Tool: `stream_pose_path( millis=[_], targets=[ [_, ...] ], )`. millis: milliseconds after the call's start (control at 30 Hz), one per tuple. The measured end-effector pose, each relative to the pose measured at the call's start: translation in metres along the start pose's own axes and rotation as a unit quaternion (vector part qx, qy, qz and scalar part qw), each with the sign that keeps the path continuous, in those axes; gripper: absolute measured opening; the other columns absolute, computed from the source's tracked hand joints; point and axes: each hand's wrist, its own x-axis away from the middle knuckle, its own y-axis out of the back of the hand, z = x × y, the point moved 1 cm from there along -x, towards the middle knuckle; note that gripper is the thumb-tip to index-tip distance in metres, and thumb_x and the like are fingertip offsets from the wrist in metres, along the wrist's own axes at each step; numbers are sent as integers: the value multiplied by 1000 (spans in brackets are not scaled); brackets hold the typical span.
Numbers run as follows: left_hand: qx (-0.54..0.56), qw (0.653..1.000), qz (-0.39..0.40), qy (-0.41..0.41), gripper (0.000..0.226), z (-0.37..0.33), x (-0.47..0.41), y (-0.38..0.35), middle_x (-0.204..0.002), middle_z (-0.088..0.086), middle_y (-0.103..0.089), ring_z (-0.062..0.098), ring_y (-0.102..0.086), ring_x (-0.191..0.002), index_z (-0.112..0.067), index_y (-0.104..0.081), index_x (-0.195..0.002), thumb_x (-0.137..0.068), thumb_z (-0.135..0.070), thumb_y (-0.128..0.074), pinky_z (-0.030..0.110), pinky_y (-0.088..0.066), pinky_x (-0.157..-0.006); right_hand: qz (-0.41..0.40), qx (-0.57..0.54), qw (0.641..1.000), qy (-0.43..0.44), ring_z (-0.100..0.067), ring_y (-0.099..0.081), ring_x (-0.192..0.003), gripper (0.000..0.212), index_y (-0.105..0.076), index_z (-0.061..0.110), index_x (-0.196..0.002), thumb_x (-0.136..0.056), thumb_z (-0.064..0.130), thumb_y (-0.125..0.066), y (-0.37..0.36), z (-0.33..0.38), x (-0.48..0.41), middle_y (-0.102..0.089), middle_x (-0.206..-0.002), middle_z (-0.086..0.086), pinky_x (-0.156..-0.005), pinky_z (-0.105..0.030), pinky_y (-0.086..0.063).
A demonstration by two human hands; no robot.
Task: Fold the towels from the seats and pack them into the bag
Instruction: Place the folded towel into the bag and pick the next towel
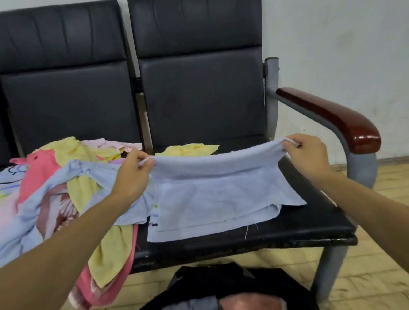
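Left hand (136, 171) and right hand (306, 153) pinching far corners of blue towel (217, 202); I'm holding it stretched, likely so fold is squaring with seat (302, 228) front edge (bag (233, 287) waiting below).

Nothing here can be read as text, label, brand, number or sign. The pale blue towel (217, 202) carries a short column of small coloured marks (156, 215) along its left edge, green, blue and dark, too small to tell whether they are letters. The printed towel (7, 176) at the far left of the heap shows dark and coloured lines that form no legible word.
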Motion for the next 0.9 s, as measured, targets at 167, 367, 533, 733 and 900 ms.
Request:
stream_pose_path(
  millis=[167, 367, 533, 733, 900],
  targets=[
    [-16, 999, 48, 9, 18, -4, 34, 9, -79, -5, -56, 10, -52, -74, -19, -49, -82, -98, -14, -51, 23, -40, -64, 86, 45, 995, 1, -21, -56, -85, 23, -71, 8, -105, -100, 17, -51, 22, -8, 28, -67, -96, -11, -77, -24, -37],
    [-8, 994, 105, 41, 11, 7, 72, 6, -91, 6, -67, 25, -64, -90, -17, -54, -87, -98, -22, -54, 42, -51, -82, 125, 65, 990, -6, -21, -55, -83, 24, -72, 6, -106, -98, 15, -51, 29, -27, 53, -69, -97, -14, -76, -26, -37],
    [-206, 960, 185, 50, 9, 25, 91, -6, -97, -2, -66, 21, -58, -95, -25, -59, -82, -90, -26, -62, 31, -43, -83, 191, 102, 976, -12, -23, -57, -86, 21, -72, 9, -102, -97, 14, -53, 23, -39, 61, -70, -101, -14, -76, -29, -42],
    [-342, 912, 215, -77, 34, -9, 96, -45, -137, -10, -44, 17, -30, -132, -36, -53, -124, -90, -42, -56, 39, -19, -109, 283, 183, 941, 36, -18, -54, -107, 28, -64, 17, -122, -94, 17, -60, 19, -45, 63, -62, -126, -4, -95, -26, -42],
    [-247, 909, 297, -155, 40, -47, 101, -106, -141, -7, -44, 13, -37, -129, -27, -50, -135, -96, -37, -53, 32, -29, -110, 290, 265, 914, 105, -21, -53, -114, 33, -57, 22, -131, -99, 20, -50, 18, -46, 64, -57, -131, -3, -100, -31, -43]
  ],
)
